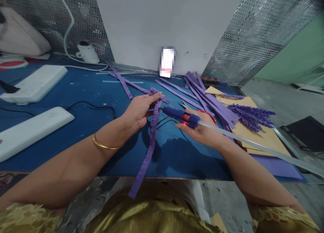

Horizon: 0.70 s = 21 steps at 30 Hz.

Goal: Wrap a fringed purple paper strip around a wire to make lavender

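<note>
My left hand (141, 108) pinches a fringed purple paper strip (152, 135) near its top, where a small curled tuft (154, 91) shows at the fingertips. The strip's long tail hangs down past the table's front edge. In my right hand (202, 128) is a blue glue gun (181, 115) with a lit red light. Its nozzle points left and comes right up to the strip; whether it touches, I cannot tell. A long clear glue stick (248, 140) sticks out of its back. Scissors with red handles (209, 115) lie just behind my right hand, partly hidden.
Loose purple strips (212, 103) and finished-looking purple flower sprigs (253, 116) lie at the right on tan paper (268, 138). A phone (167, 62) leans against the white panel. Left are a white power strip (37, 84), a long white case (35, 131), cables and a white mug (88, 52).
</note>
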Tool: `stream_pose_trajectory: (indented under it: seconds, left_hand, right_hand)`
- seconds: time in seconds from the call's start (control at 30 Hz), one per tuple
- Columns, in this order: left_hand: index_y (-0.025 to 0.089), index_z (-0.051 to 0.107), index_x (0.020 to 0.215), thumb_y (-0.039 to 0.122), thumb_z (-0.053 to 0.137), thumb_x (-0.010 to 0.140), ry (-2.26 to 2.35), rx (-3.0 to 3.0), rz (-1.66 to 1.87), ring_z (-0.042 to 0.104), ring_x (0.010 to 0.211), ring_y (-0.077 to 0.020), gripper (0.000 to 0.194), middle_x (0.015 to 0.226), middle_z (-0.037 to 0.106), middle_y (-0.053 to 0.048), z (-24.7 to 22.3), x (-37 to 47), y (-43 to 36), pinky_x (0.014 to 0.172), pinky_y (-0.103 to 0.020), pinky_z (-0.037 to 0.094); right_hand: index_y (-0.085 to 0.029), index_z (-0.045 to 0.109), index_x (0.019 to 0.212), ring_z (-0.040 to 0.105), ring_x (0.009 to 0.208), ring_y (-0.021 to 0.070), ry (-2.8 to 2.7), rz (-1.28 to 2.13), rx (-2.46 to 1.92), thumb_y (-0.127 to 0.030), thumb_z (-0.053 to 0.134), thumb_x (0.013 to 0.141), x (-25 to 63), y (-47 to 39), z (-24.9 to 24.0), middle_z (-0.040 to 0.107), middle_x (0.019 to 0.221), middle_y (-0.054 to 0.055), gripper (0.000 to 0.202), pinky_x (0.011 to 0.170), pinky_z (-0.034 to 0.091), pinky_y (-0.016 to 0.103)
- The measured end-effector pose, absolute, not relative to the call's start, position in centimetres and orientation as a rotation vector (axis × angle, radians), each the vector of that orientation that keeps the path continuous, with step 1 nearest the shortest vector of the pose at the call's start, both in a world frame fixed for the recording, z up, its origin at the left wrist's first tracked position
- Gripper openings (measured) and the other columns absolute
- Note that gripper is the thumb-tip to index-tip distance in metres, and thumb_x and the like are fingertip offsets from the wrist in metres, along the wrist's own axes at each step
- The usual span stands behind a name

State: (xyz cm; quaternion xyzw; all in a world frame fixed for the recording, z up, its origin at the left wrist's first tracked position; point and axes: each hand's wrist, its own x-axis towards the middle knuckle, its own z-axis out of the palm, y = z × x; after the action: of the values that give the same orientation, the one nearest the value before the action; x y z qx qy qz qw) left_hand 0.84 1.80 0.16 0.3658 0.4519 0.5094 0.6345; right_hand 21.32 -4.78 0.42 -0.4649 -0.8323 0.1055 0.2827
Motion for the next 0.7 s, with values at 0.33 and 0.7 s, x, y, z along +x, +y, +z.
stream_pose_trajectory:
  seconds: [0.33, 0.7]
  left_hand:
    - [0.016, 0.077, 0.076, 0.032, 0.084, 0.068, 1.031, 0.856, 1.157, 0.059, 0.068, -0.0137, 0.019, 0.074, 0.070, -0.002, 0.01, 0.75, 1.97, 0.060, -0.025, 0.043]
    - [0.017, 0.076, 0.074, 0.035, 0.087, 0.064, 0.994, 0.875, 1.183, 0.062, 0.072, -0.0157, 0.024, 0.075, 0.071, -0.004, -0.42, 0.65, 2.15, 0.067, -0.028, 0.047]
  right_hand:
    - [-0.022, 0.045, 0.077, 0.038, 0.053, 0.0112, -2.246, 0.277, -1.171, -0.044, 0.063, 0.090, 21.34, -4.91, 0.39, 0.047, 0.064, -0.003, 0.032, 0.052, 0.027, 0.026]
    - [-0.021, 0.047, 0.074, 0.038, 0.054, 0.0117, -2.245, 0.271, -1.247, -0.047, 0.065, 0.088, 21.49, -4.67, 0.50, 0.048, 0.063, -0.002, 0.034, 0.051, 0.025, 0.027]
